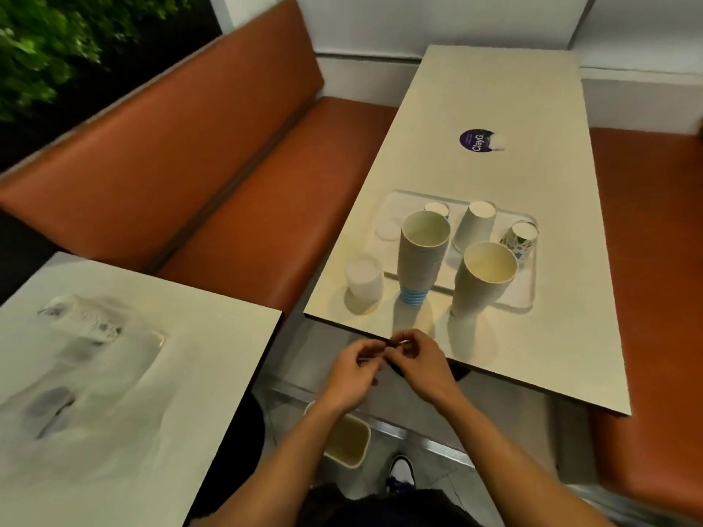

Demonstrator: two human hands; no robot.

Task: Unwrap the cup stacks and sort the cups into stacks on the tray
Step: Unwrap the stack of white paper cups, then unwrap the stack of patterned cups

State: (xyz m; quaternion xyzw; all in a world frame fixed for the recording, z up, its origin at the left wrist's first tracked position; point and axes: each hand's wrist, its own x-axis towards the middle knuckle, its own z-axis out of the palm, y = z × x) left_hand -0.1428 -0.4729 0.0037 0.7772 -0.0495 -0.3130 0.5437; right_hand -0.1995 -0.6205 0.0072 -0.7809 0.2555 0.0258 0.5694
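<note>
Here, in the head view, both my hands meet just off the near edge of the table (pixel 494 108). The fingers of my left hand (pixel 353 370) and my right hand (pixel 422 365) are curled in, and thumb and fingertips of each pinch the two ends of a thin strip (pixel 395 343); it is too small and blurred for me to tell what it is.

Past my hands stands the striped cup stack (pixel 422 256), upright and mouth up, with blue bands on its lowest cup. Just to its right is the plain cup stack (pixel 481 283), also mouth up. Both stand at the near edge of the clear tray (pixel 528 298); I cannot tell whether their bases are on it or just in front of it.

On the tray, upside down, are a white cup (pixel 475 226), a patterned cup (pixel 519 241) at the right rim, and a small cup (pixel 437 211) half hidden behind the striped stack. A translucent cup (pixel 363 279) sits on the table just left of the tray.

Farther along the table is a purple sticker (pixel 475 140). An orange bench (pixel 228 146) runs along the left. A second table (pixel 190 374) at my left carries blurred clear plastic wrap (pixel 95 336). Below my arms is a bin (pixel 348 439) on the floor.
</note>
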